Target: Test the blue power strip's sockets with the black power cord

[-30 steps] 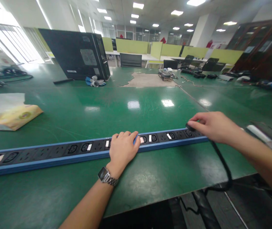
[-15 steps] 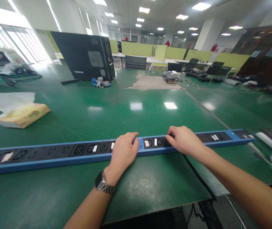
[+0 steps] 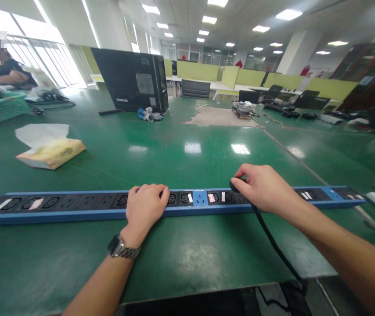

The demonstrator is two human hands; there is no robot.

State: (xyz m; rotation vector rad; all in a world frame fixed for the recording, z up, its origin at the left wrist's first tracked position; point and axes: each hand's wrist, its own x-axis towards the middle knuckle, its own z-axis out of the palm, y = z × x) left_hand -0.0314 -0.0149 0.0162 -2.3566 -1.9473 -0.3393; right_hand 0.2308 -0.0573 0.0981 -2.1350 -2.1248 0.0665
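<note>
A long blue power strip (image 3: pixel 200 198) with black socket panels and several paper labels lies across the green table. My left hand (image 3: pixel 147 204), with a watch on the wrist, is wrapped over the strip left of its blue middle socket. To the right of that socket, my right hand (image 3: pixel 263 186) grips a black plug (image 3: pixel 236 184) just above the strip. From that hand a black cable (image 3: pixel 275 245) runs down over the front table edge. The plug's front end points left; most of its body is hidden by my fingers.
A yellow tissue pack (image 3: pixel 55 152) lies at the left. Farther back stand a black computer case (image 3: pixel 131 81) and blue-white gloves (image 3: pixel 149 114). At the far left a person (image 3: pixel 8 72) sits behind a green basket (image 3: pixel 5 107). The table's front edge runs close below my arms.
My left hand has slid left along the strip. My right hand has risen slightly, and the black plug now shows above the sockets. The camera view has swung a little left.
</note>
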